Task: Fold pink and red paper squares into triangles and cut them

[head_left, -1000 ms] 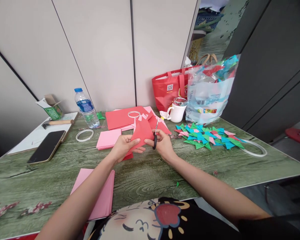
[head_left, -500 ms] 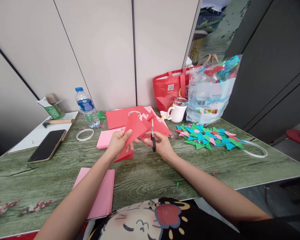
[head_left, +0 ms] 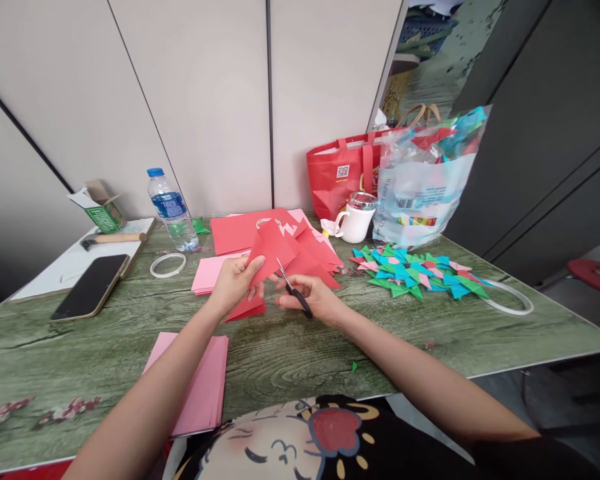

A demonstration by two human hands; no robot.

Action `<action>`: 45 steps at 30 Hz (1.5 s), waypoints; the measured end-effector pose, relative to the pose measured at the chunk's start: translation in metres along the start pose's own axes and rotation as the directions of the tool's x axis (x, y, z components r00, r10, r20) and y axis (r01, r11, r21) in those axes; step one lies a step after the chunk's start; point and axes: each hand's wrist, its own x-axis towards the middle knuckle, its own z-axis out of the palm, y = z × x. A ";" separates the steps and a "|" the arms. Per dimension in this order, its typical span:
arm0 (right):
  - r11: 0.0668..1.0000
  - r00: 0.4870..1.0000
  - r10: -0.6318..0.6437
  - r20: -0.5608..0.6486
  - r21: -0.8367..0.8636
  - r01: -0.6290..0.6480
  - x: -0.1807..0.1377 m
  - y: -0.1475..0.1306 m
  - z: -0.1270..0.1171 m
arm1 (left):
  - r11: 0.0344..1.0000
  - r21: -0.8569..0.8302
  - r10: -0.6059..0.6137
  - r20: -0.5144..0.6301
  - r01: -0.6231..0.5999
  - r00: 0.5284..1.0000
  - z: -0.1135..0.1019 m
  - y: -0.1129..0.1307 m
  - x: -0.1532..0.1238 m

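My left hand (head_left: 235, 283) pinches a folded red sheet of paper (head_left: 270, 250) and holds it up above the green wood-grain table (head_left: 290, 347). My right hand (head_left: 313, 297) grips small black-handled scissors (head_left: 293, 290), whose blades point up and left at the lower edge of the red sheet. A red paper scrap (head_left: 247, 308) lies just under my left hand. Behind both hands sit more red sheets (head_left: 240, 233) and a pink stack (head_left: 207, 273).
A second pink stack (head_left: 195, 383) lies near the front edge. Folded green, blue and pink triangles (head_left: 415, 270) are piled at the right beside a white tape loop (head_left: 507, 300). A mug (head_left: 355, 223), red bag (head_left: 343, 177), plastic bag (head_left: 423, 180), water bottle (head_left: 170, 210), tape ring (head_left: 167, 265), phone (head_left: 90, 287) and hammer (head_left: 113, 238) are behind.
The scissors have tilted from upright to pointing up-left and moved in toward the red sheet. My left hand has shifted the sheet slightly left and higher.
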 end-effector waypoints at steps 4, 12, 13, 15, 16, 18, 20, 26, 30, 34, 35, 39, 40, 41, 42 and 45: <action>1.000 1.000 0.001 0.017 0.022 -0.001 0.000 0.002 0.000 | 1.000 -0.007 -0.016 0.026 0.016 1.000 -0.001 0.000 0.000; 1.000 1.000 0.011 0.013 0.019 -0.011 -0.001 0.000 0.001 | 0.999 0.007 -0.045 0.034 0.045 0.998 -0.001 0.002 -0.001; 1.000 1.000 0.011 0.011 0.016 -0.011 -0.001 0.000 0.001 | 0.999 0.008 -0.047 0.036 0.047 0.998 -0.001 0.002 -0.001; 1.000 1.000 0.011 0.009 0.013 -0.011 -0.002 -0.001 0.001 | 0.999 0.008 -0.054 0.039 0.054 0.998 -0.001 0.002 -0.001; 1.000 1.000 0.012 0.007 0.010 -0.012 -0.002 -0.001 0.002 | 0.998 0.009 -0.058 0.039 0.057 0.998 -0.001 0.003 -0.001; 1.000 1.000 0.011 0.002 0.006 -0.011 -0.002 -0.002 0.002 | 0.998 0.013 -0.064 0.045 0.064 0.997 -0.001 0.004 -0.001; 1.000 1.000 0.010 0.001 0.007 -0.010 -0.002 -0.003 0.003 | 0.997 0.025 -0.069 0.047 0.068 0.997 -0.001 0.004 -0.001; 1.000 1.000 0.024 0.001 -0.012 -0.024 -0.002 -0.001 0.002 | 0.995 0.078 -0.068 0.030 0.066 0.997 -0.002 0.004 -0.002; 0.998 1.000 0.024 -0.005 -0.055 -0.024 -0.002 0.001 0.001 | 0.995 0.077 -0.064 0.037 0.061 0.997 -0.002 0.003 -0.002; 0.997 1.000 0.024 -0.008 -0.077 -0.025 -0.002 0.001 0.000 | 0.995 0.074 -0.069 0.048 0.065 0.996 -0.003 0.002 -0.002; 0.996 1.000 0.027 -0.007 -0.082 -0.028 -0.002 0.002 0.000 | 0.995 0.072 -0.067 0.051 0.063 0.996 -0.003 0.002 -0.002; 0.994 1.000 0.028 0.004 -0.106 -0.027 -0.001 0.005 -0.002 | 0.996 0.067 -0.068 0.053 0.065 0.996 -0.003 0.003 -0.002; 0.994 1.000 0.027 0.006 -0.110 -0.026 -0.001 0.006 -0.003 | 0.995 0.066 -0.077 0.050 0.073 0.996 -0.003 0.003 -0.002; 0.993 1.000 0.025 0.007 -0.112 -0.024 -0.001 0.007 -0.003 | 0.994 0.063 -0.088 0.046 0.085 0.995 -0.002 0.004 -0.002; 0.993 1.000 0.024 0.008 -0.112 -0.023 -0.001 0.007 -0.004 | 0.994 0.058 -0.099 0.042 0.096 0.994 -0.002 0.005 -0.003; 0.994 1.000 0.023 0.009 -0.108 -0.022 -0.001 0.007 -0.003 | 0.993 0.038 -0.115 0.041 0.113 0.993 -0.001 0.008 -0.003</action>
